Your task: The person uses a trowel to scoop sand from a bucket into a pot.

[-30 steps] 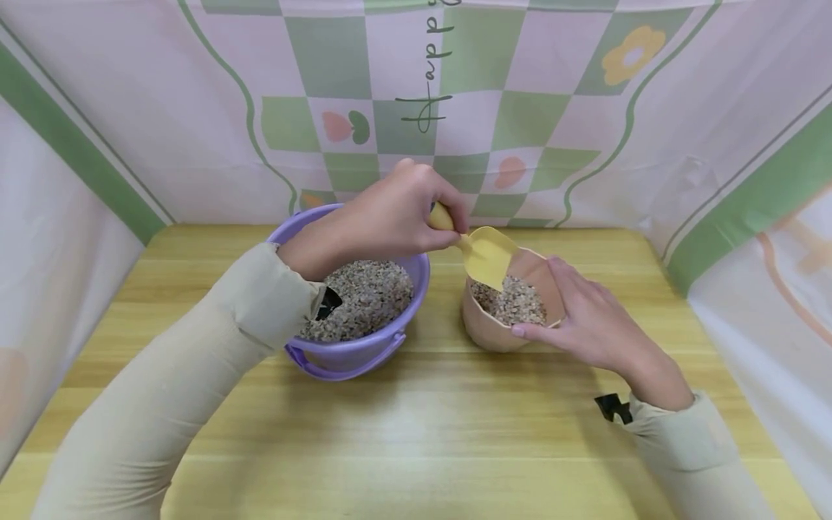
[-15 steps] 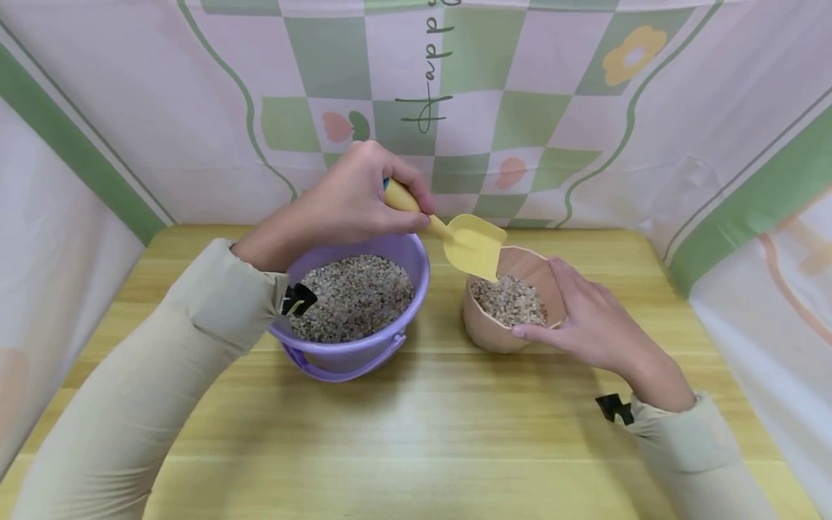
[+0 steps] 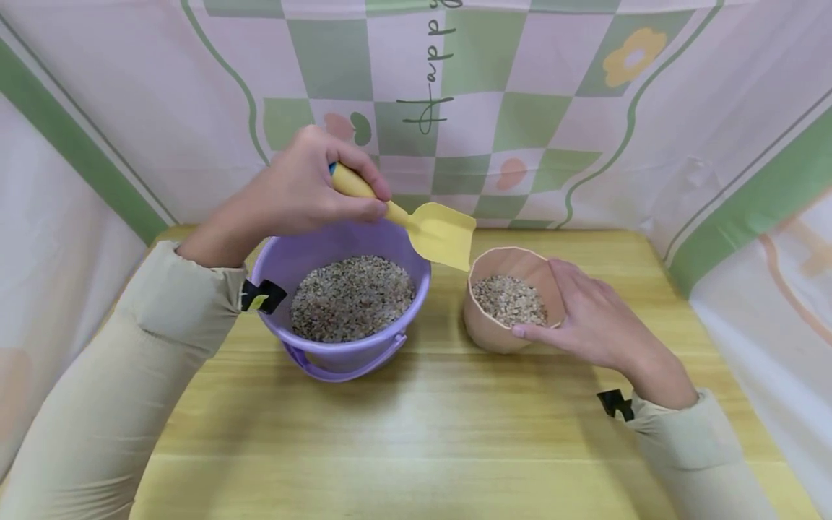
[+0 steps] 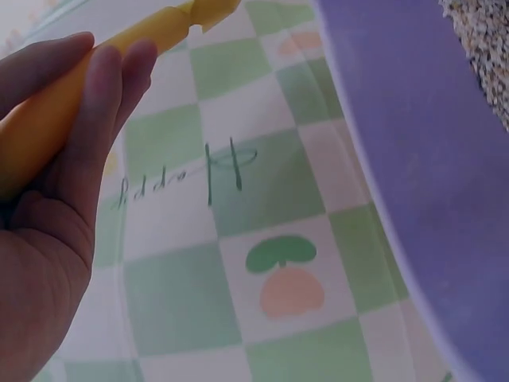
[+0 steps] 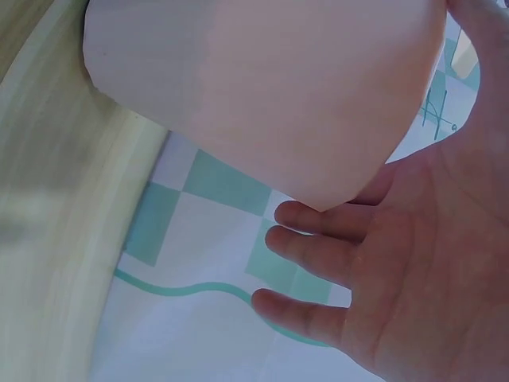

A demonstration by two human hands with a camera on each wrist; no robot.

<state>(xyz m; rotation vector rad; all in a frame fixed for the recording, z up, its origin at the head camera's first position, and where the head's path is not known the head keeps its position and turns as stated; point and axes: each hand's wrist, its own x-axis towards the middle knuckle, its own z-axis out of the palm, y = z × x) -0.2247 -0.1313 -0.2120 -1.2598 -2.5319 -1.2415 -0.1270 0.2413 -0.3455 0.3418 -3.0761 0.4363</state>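
Observation:
My left hand (image 3: 302,184) grips the handle of a yellow toy shovel (image 3: 442,235), its blade between the two containers and empty of gravel. In the left wrist view the fingers wrap the yellow handle (image 4: 48,119). Below the left hand stands a purple bucket (image 3: 338,350) holding coarse gravel (image 3: 354,300). To its right is a peach faceted pot (image 3: 490,332) with paler gravel (image 3: 510,300) in it. My right hand (image 3: 598,325) holds the pot's right side, thumb on the near rim, fingers along the far side. The right wrist view shows the pot wall (image 5: 262,95) beside the fingers.
Both containers stand on a wooden table (image 3: 416,448). A checked fabric curtain (image 3: 416,72) rises behind the table's back edge, with further fabric at both sides. The bucket's handle (image 3: 354,372) hangs down at its front.
The left hand has moved left and slightly up, bringing the shovel from over the pot to beside its left rim. The right hand and pot have stayed put.

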